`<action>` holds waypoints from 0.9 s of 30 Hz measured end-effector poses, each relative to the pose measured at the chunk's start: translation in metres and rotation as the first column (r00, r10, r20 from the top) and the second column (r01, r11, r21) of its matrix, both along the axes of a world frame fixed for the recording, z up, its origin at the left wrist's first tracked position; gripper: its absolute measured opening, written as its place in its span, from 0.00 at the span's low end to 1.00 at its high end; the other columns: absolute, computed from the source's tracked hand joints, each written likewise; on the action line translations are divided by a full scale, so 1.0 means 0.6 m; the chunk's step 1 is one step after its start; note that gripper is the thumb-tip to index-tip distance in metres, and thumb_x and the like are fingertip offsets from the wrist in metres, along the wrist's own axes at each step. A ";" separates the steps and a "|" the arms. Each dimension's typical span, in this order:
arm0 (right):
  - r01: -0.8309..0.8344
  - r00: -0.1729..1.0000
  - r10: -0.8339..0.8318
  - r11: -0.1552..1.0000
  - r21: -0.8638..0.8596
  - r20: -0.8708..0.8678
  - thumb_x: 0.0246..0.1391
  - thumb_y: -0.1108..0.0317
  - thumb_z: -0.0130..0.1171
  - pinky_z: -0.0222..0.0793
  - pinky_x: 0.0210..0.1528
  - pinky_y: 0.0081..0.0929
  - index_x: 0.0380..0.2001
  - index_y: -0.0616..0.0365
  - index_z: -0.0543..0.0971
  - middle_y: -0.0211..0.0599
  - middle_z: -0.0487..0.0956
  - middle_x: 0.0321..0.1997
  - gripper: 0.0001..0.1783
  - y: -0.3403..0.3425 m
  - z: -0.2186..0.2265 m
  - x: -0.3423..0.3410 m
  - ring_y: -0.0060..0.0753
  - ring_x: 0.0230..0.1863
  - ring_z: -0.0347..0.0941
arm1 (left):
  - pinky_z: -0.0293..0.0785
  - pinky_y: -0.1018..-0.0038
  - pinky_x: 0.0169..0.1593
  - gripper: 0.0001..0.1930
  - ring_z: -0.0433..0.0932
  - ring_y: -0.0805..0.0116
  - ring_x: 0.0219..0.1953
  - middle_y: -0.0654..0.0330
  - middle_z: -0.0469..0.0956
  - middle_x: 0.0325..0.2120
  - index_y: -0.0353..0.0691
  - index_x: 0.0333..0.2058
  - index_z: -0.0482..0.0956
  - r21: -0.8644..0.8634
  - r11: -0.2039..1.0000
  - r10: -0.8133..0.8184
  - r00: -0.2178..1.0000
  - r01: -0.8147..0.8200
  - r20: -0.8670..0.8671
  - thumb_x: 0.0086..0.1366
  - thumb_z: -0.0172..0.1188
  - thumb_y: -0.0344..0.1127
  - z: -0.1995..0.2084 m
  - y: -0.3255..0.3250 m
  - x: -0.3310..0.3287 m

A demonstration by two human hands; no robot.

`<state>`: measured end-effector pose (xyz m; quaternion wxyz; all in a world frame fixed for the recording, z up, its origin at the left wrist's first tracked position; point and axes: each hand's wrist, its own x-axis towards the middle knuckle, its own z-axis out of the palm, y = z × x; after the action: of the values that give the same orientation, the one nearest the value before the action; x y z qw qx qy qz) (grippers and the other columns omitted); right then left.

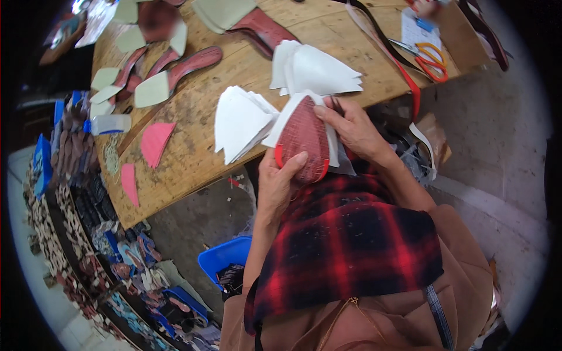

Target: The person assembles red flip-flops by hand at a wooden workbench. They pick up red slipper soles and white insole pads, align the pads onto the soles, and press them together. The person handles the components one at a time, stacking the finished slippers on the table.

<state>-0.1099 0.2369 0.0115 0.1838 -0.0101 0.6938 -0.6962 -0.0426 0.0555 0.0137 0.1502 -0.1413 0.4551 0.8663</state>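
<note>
At the table's near edge I hold a dark red shoe upper (304, 134) with a mesh-like pattern and bright red edging, white sheet showing around its sides. My left hand (275, 184) is closed on its lower left edge, thumb on top. The upper right edge is pinched by my right hand (354, 131), its thumb on the white border and some fingers partly hidden behind. Just left of the upper lies a stack of white fan-shaped pieces (240, 123). Beyond it is a second white stack (319, 69).
Dark red shoe parts with pale pieces (193, 64) lie across the wooden table (193, 131). Pink pieces (157, 143) and a bottle (111, 124) are on the left, orange-handled scissors (432, 61) and straps at right. A blue bin (225, 254) stands below; a person's arm (55, 52) shows far left.
</note>
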 end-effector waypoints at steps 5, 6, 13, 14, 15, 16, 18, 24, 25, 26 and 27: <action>-0.053 0.978 0.078 0.990 -0.134 0.195 0.65 0.59 0.53 0.66 0.33 0.16 0.38 0.60 0.78 0.22 0.75 0.31 0.14 0.007 0.008 0.008 0.12 0.30 0.68 | 0.76 0.70 0.53 0.24 0.78 0.68 0.47 0.54 0.77 0.48 0.30 0.57 0.66 0.042 0.998 0.037 0.999 -0.037 -0.009 0.62 0.60 0.26 -0.012 -0.008 -0.002; -0.103 0.960 0.127 0.989 -0.109 0.248 0.65 0.59 0.54 0.66 0.31 0.16 0.38 0.60 0.78 0.23 0.75 0.30 0.13 0.017 0.016 0.013 0.12 0.29 0.69 | 0.76 0.70 0.53 0.24 0.78 0.68 0.46 0.54 0.77 0.48 0.30 0.57 0.66 0.044 0.997 0.060 0.998 -0.059 -0.017 0.62 0.60 0.26 -0.013 -0.009 -0.004; -0.119 0.963 0.172 0.963 -0.243 0.209 0.60 0.62 0.60 0.69 0.22 0.16 0.36 0.62 0.77 0.28 0.77 0.24 0.12 -0.004 -0.017 0.043 0.15 0.21 0.73 | 0.75 0.71 0.51 0.21 0.78 0.69 0.44 0.53 0.77 0.46 0.30 0.54 0.69 -0.074 0.993 0.092 0.994 -0.096 -0.055 0.63 0.61 0.29 -0.011 -0.024 -0.009; -0.092 0.967 0.138 0.973 -0.212 0.215 0.60 0.62 0.60 0.69 0.21 0.16 0.36 0.62 0.77 0.29 0.77 0.24 0.12 -0.007 -0.016 0.046 0.16 0.21 0.73 | 0.74 0.72 0.50 0.21 0.78 0.70 0.44 0.54 0.78 0.46 0.30 0.53 0.70 -0.167 0.980 0.096 0.993 -0.107 -0.070 0.63 0.62 0.30 -0.012 -0.022 -0.004; -0.040 0.957 0.099 0.976 -0.212 0.272 0.60 0.63 0.60 0.70 0.22 0.17 0.36 0.62 0.77 0.29 0.78 0.25 0.12 -0.011 -0.010 0.048 0.17 0.22 0.74 | 0.73 0.74 0.49 0.20 0.77 0.72 0.43 0.56 0.79 0.44 0.31 0.50 0.74 -0.478 0.871 0.064 0.991 -0.111 -0.114 0.62 0.64 0.33 -0.007 -0.025 -0.002; -0.031 0.955 0.081 0.984 -0.174 0.286 0.60 0.63 0.60 0.70 0.22 0.17 0.35 0.63 0.77 0.29 0.77 0.23 0.12 -0.017 -0.006 0.049 0.17 0.21 0.74 | 0.73 0.74 0.48 0.19 0.77 0.72 0.42 0.58 0.79 0.43 0.32 0.48 0.75 -0.529 0.841 0.081 0.993 -0.116 -0.088 0.61 0.65 0.35 0.004 -0.025 0.005; -0.137 0.957 0.195 0.956 -0.257 0.214 0.62 0.60 0.56 0.70 0.22 0.18 0.38 0.63 0.77 0.30 0.77 0.22 0.14 -0.021 -0.022 0.051 0.18 0.21 0.73 | 0.74 0.74 0.46 0.18 0.76 0.73 0.40 0.60 0.79 0.40 0.32 0.47 0.76 -0.669 0.731 0.054 0.989 -0.135 -0.141 0.61 0.65 0.33 0.006 -0.044 0.018; 0.171 0.985 -0.172 0.985 -0.027 -0.022 0.69 0.55 0.41 0.64 0.20 0.15 0.47 0.61 0.75 0.32 0.78 0.24 0.21 0.064 0.018 -0.043 0.17 0.21 0.73 | 0.78 0.73 0.43 0.15 0.79 0.70 0.39 0.57 0.79 0.42 0.33 0.52 0.72 -0.549 0.615 0.347 0.819 -0.566 -0.456 0.68 0.57 0.32 0.040 -0.229 -0.046; 0.294 0.953 -0.286 0.953 0.076 -0.098 0.68 0.56 0.42 0.66 0.22 0.16 0.45 0.56 0.78 0.32 0.78 0.27 0.18 0.081 0.033 -0.072 0.18 0.23 0.74 | 0.78 0.72 0.43 0.14 0.79 0.70 0.40 0.57 0.79 0.41 0.33 0.50 0.73 -0.586 0.519 0.362 0.781 -0.622 -0.509 0.69 0.56 0.33 0.015 -0.310 -0.053; 0.418 0.885 -0.340 0.880 0.223 -0.319 0.68 0.57 0.42 0.68 0.25 0.20 0.44 0.57 0.79 0.32 0.79 0.30 0.19 0.096 0.031 -0.109 0.18 0.24 0.74 | 0.78 0.73 0.43 0.14 0.79 0.70 0.40 0.57 0.79 0.41 0.33 0.49 0.74 -0.582 0.500 0.406 0.767 -0.642 -0.497 0.69 0.57 0.34 0.023 -0.358 -0.064; 0.506 0.804 -0.359 0.832 0.228 -0.474 0.67 0.56 0.45 0.72 0.31 0.27 0.44 0.59 0.79 0.36 0.80 0.33 0.19 0.129 0.006 -0.156 0.27 0.27 0.77 | 0.77 0.75 0.40 0.13 0.78 0.72 0.38 0.59 0.79 0.38 0.33 0.46 0.75 -0.601 0.482 0.459 0.768 -0.637 -0.447 0.68 0.58 0.36 0.049 -0.367 -0.087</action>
<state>-0.2032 0.3142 0.0154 -0.1338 0.0367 0.8102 -0.5695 -0.0950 -0.1646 0.0433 -0.2573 -0.2279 0.7021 0.6237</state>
